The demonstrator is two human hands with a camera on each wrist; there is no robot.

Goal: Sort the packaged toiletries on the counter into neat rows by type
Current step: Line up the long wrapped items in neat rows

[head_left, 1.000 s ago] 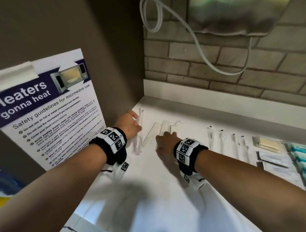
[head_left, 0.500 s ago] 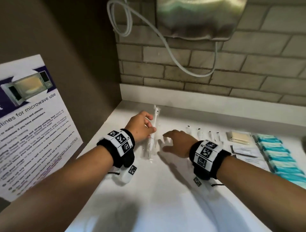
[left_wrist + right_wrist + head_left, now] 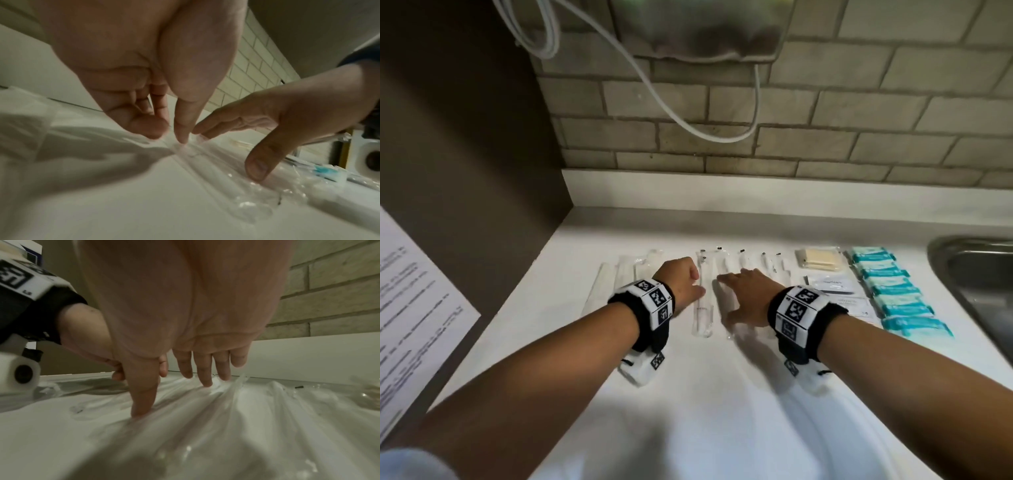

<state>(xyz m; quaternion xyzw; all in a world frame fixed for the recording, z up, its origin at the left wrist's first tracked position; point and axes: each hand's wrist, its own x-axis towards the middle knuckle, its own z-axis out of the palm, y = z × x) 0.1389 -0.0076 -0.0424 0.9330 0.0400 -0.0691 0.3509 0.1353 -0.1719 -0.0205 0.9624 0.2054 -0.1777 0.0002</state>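
A long clear-wrapped packet (image 3: 702, 308) lies on the white counter (image 3: 722, 394), pointing away from me. My left hand (image 3: 688, 284) is at its left edge and pinches it with curled fingers and thumb; the left wrist view shows the thumb tip on the packet (image 3: 205, 162). My right hand (image 3: 729, 298) lies just right of it, with straight fingers (image 3: 203, 378) spread and pressing on a row of clear packets (image 3: 246, 410). More long clear packets (image 3: 619, 274) lie to the left of my left hand.
Right of my hands lie short clear packets (image 3: 767, 263), a beige packet (image 3: 818, 258), white sachets (image 3: 832, 282) and a column of teal packets (image 3: 893, 291). A steel sink (image 3: 979, 274) is at the far right. A dark side wall (image 3: 465, 171) and a poster (image 3: 414, 308) stand on the left.
My left hand carried the long packet rightward from the left corner and laid it on the counter. My right hand moved right and flattened on the row. My view turned right.
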